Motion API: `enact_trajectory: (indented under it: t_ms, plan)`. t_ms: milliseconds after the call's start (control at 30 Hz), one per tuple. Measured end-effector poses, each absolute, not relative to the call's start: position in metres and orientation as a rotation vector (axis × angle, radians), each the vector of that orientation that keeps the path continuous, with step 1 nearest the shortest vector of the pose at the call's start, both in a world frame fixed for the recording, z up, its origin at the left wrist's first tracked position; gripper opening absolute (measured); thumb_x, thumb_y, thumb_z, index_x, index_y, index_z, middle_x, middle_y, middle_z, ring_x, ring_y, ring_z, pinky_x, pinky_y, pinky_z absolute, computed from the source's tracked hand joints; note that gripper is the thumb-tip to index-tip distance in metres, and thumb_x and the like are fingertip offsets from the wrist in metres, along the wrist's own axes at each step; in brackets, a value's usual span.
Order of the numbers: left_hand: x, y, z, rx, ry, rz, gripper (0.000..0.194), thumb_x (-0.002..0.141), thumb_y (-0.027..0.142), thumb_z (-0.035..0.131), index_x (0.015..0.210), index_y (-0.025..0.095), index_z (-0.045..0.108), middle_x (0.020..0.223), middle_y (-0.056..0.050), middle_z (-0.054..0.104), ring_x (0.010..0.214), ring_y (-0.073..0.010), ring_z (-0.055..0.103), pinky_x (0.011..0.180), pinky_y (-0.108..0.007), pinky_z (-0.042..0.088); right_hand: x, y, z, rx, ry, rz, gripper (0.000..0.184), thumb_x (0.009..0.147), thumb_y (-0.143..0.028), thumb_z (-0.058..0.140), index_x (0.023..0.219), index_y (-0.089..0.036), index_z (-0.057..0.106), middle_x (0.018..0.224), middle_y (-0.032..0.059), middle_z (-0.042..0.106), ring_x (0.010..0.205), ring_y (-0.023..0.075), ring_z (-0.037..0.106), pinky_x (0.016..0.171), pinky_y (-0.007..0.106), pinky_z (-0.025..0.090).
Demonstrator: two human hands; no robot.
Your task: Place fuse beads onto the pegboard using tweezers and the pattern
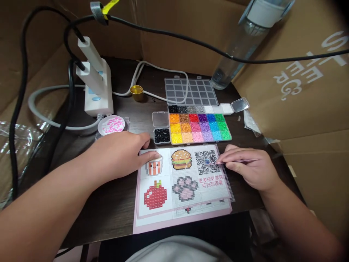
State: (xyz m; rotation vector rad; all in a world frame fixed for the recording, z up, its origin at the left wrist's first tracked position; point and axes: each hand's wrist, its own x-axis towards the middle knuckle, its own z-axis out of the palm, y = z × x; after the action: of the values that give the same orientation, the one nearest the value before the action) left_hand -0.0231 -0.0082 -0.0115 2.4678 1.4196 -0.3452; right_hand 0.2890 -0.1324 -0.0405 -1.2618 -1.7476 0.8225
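Note:
My left hand point(122, 151) rests at the upper left edge of a pattern sheet point(155, 222). Its thumb lies stretched across the printed popcorn cup point(154, 167), apart from the bent forefinger; nothing shows in its grip. At the sheet's right side, my right hand point(249, 165) is closed on thin pinkish tweezers point(242, 161), whose tips point left over the QR code point(203, 162). A clear pegboard point(229, 182) covers the sheet's right part. Under or on it are a burger point(181, 159) and a pink paw print point(185, 189); I cannot tell whether these are beads or print.
Behind the sheet sits a bead box point(200, 127) of many colours, its lid point(191, 91) folded back. A small box of black beads point(161, 135), a dish of pink beads point(111, 124), a gold cup point(136, 93), a power strip point(98, 94) and a bottle point(237, 51) stand around.

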Motion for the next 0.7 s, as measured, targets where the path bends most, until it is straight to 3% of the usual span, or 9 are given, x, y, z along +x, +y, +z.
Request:
enact_trajectory:
  t_ms: [700]
  plan:
    - [-0.0209,-0.0092,-0.0094,2.475,1.428,-0.431,0.049,0.077,0.074,0.041,0.086,0.028,0.057,0.072,-0.009,0.068,0.072,-0.0292,0.065,0.051,-0.034,0.032,0.2896,-0.1337,-0.0433,-1.293,-1.721,0.823,0.013,0.082,-0.019,0.070,0.088,-0.026,0.079,0.082,0.0057,0.077,0.075,0.0200,0.069,0.068,0.035,0.057]
